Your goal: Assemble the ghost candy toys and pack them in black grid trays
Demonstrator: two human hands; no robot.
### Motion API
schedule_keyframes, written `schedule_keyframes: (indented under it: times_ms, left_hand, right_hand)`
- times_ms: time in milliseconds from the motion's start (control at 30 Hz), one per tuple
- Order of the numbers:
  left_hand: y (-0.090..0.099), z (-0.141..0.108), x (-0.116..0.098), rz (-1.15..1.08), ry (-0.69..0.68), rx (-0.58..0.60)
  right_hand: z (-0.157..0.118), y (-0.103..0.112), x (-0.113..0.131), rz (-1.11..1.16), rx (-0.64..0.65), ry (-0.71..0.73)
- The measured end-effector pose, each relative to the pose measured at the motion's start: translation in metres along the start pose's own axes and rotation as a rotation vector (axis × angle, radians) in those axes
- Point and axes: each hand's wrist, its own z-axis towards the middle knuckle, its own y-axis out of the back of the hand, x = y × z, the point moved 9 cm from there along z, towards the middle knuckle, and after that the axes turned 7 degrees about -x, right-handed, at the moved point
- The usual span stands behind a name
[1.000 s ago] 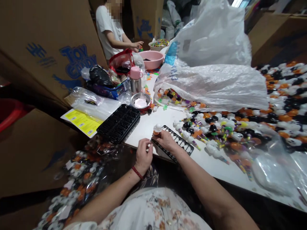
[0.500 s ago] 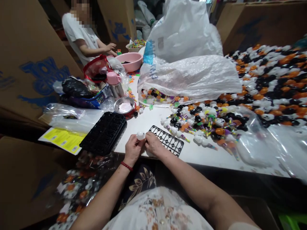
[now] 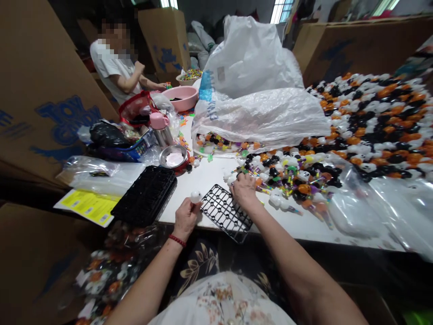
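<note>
In my left hand (image 3: 186,217), thumb and fingers closed, is a small toy with a white ball-like head (image 3: 195,197) marked with dark spots. The part below its head is hidden by my fingers. My right hand (image 3: 245,192) has its fingers curled down at the near left edge of a pile of toys with coloured heads and striped tubes (image 3: 291,174). What those fingertips grip, if anything, is hidden. Under and beside that hand lies a black plastic grid tray (image 3: 219,205), its near corner sticking out past the table edge.
Stacked black trays (image 3: 144,194) lie left, beside a yellow printed sheet (image 3: 89,205). Behind stand a metal bowl (image 3: 174,158), a pink-lidded flask (image 3: 161,128) and a large white plastic bag (image 3: 257,113). Many white, orange and black heads (image 3: 379,117) are heaped right. A co-worker (image 3: 115,72) is at far left.
My right hand has left the white-headed toy and moved right to the pile's edge. The grid tray has turned and slid toward me. My left hand still holds the toy.
</note>
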Motion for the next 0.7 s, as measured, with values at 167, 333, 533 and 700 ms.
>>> schedule_keyframes:
  times_ms: [167, 333, 533, 700]
  left_hand:
    - [-0.001, -0.002, 0.003, 0.014, -0.006, -0.019]
    - [-0.002, -0.001, -0.002, 0.06, -0.043, 0.013]
    - [-0.001, -0.002, -0.004, 0.084, -0.049, 0.015]
    - [-0.002, -0.002, -0.004, 0.077, -0.069, 0.0]
  right_hand:
    - [0.0, -0.001, 0.019, 0.049, -0.063, 0.032]
    - [0.0, 0.005, 0.045, 0.438, -0.027, -0.043]
    - [-0.003, -0.033, 0.076, 0.812, 0.208, -0.147]
    - [-0.007, -0.03, 0.088, 0.7, 0.191, -0.053]
